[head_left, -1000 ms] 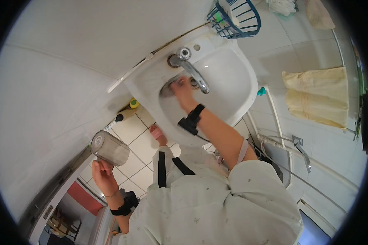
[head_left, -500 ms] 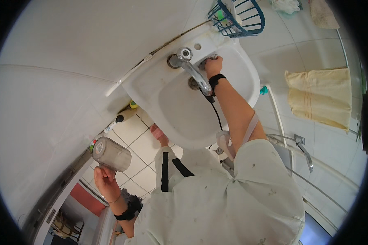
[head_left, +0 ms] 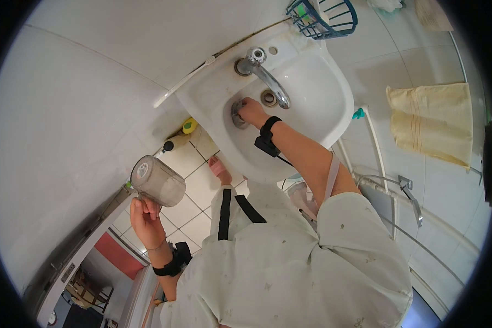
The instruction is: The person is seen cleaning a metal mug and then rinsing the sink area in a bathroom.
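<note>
My left hand (head_left: 147,224) is closed on the handle of a smoky, clear plastic cup (head_left: 161,180), holding it tilted beside the basin, to the lower left. Inside the white washbasin (head_left: 333,126), my right hand (head_left: 252,113) grips a grey pad or cloth (head_left: 237,119) against the bottom, left of the drain (head_left: 268,98); its exact kind is unclear. The chrome tap (head_left: 273,82) arches above the drain, just to the right of that hand.
A blue basket (head_left: 339,30) sits at the basin's back right corner. A yellow towel (head_left: 429,123) hangs on the right wall, above a shower fitting (head_left: 413,202). Yellow and dark bottles (head_left: 177,139) stand along the left wall. A doorway with a red panel is at lower left.
A second ago my right hand was left of the drain; it moved to the basin's back right, then came back left with the grey pad. My left hand still holds the cup.
</note>
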Motion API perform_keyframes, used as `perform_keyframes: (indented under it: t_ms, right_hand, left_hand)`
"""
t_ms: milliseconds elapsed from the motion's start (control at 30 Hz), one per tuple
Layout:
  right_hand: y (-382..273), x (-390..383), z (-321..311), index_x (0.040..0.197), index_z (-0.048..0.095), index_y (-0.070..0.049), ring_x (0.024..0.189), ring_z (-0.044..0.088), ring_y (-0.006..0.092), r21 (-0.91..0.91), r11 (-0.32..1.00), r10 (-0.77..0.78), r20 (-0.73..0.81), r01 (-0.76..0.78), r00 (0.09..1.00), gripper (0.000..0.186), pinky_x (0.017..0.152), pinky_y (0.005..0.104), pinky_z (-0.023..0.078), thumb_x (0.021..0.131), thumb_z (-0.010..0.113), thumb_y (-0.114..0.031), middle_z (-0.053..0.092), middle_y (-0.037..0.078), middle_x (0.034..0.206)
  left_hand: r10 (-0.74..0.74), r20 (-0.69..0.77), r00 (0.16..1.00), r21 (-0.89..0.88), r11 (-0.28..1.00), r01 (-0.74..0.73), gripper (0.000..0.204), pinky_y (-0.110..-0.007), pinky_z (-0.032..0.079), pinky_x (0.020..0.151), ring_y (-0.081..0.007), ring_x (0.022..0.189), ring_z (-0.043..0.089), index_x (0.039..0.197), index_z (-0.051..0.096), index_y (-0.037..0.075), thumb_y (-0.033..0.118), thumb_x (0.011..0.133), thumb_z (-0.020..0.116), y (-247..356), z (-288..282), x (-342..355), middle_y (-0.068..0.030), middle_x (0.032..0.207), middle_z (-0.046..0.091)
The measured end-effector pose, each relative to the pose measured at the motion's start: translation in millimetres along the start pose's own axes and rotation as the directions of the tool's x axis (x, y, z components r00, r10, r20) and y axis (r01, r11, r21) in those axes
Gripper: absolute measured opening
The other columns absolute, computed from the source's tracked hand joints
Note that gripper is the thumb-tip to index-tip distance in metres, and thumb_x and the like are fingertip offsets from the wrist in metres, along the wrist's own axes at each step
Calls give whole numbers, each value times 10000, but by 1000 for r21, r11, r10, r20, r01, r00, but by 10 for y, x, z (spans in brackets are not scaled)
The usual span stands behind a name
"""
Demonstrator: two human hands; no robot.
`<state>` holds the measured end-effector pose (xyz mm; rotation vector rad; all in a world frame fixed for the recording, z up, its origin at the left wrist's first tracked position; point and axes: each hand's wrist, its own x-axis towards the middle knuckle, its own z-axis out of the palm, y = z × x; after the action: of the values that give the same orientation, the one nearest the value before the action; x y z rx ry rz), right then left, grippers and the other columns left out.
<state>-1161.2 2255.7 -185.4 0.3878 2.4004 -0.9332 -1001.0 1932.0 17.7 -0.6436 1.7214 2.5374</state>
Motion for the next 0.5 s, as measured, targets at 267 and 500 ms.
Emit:
perform_keyframes:
  t_ms: [267,500]
  right_hand:
    - [-415,-1006,-258,1128,533,-3,899,593,368,316,945,-151,195,83,969,454,791,385,485,742,606,-231,573,225,1096]
    - [200,-1907,-387,1101,578,-141,986,526,343,-175,879,-426,128,443,896,375,835,416,422,743,648,-228,567,104,1020]
  left_hand:
    - [6,73,997,-25,1000,-4,297,-235,256,548,-79,548,280,716,354,109,231,985,386,14,12,-49,0,636,360]
    - [2,165,986,-55,998,7,303,-245,263,569,-85,569,291,707,352,111,230,984,388,79,188,20,0,641,359]
